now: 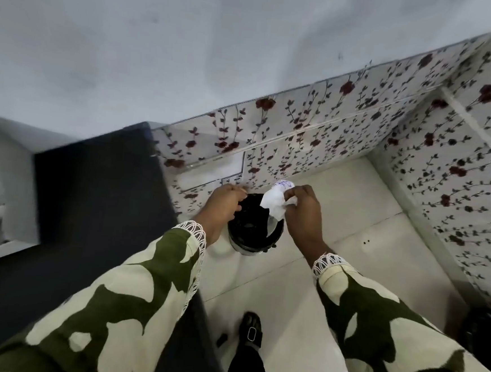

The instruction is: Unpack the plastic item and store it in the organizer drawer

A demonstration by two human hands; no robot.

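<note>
Patterned sleeves (129,303) are reaching down over a small black-lined bin (252,230) on the floor. Her right hand (302,212) is pinching crumpled white wrapping (274,201) directly above the bin's mouth, while the left hand (223,204), fingers curled, is gripping the rim just beside it. I cannot tell where the plastic item is; no organizer drawer is showing.

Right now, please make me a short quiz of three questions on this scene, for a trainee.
1. True or false: the right hand holds white crumpled packaging.
2. What stands on the floor under both hands? A) a chair B) a small bin with a black liner C) a drawer
3. Fill in: the left hand is at the bin's ___.

Key: 1 true; 2 B; 3 rim
</note>
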